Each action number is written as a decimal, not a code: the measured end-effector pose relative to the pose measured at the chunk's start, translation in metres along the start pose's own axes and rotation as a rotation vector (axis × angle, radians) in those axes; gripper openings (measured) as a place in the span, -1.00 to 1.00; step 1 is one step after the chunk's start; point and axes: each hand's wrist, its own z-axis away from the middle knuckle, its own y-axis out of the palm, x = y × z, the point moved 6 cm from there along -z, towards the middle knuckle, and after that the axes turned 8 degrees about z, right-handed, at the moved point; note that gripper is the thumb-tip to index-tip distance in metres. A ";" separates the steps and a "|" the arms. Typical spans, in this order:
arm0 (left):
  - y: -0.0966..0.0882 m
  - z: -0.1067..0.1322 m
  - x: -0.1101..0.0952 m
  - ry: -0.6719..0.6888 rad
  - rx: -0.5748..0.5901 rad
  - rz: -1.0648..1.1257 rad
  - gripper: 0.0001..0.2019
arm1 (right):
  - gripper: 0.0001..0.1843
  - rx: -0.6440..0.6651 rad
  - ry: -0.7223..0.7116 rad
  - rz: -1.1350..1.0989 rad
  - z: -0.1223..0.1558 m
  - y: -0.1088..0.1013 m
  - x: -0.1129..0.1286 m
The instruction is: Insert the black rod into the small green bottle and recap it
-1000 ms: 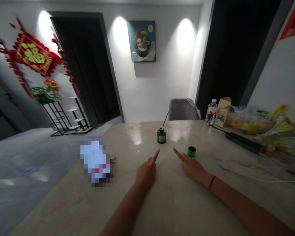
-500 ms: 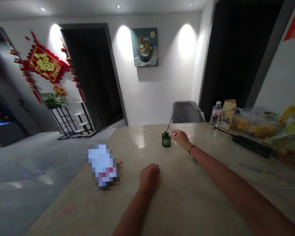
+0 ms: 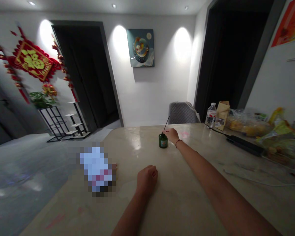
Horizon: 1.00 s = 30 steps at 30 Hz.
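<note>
A home dining area, stone worktop (image 3: 137, 144), grey upholstered chair (image 3: 183, 113), framed painting (image 3: 140, 48), red festive wall hanging (image 3: 33, 60), potted plant (image 3: 41, 100)

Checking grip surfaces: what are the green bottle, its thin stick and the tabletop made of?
The green bottle looks like glossy glass, going by its bright highlights, though coated plastic is possible. The thin dark stick is too fine to tell, perhaps matte wood or fibre. The tabletop looks like polished marble or similar stone: pale veining, shiny lamp reflections.
</note>
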 end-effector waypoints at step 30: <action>0.000 0.001 0.000 -0.013 0.013 0.007 -0.80 | -0.61 -0.323 -0.048 -0.407 0.022 -0.094 0.000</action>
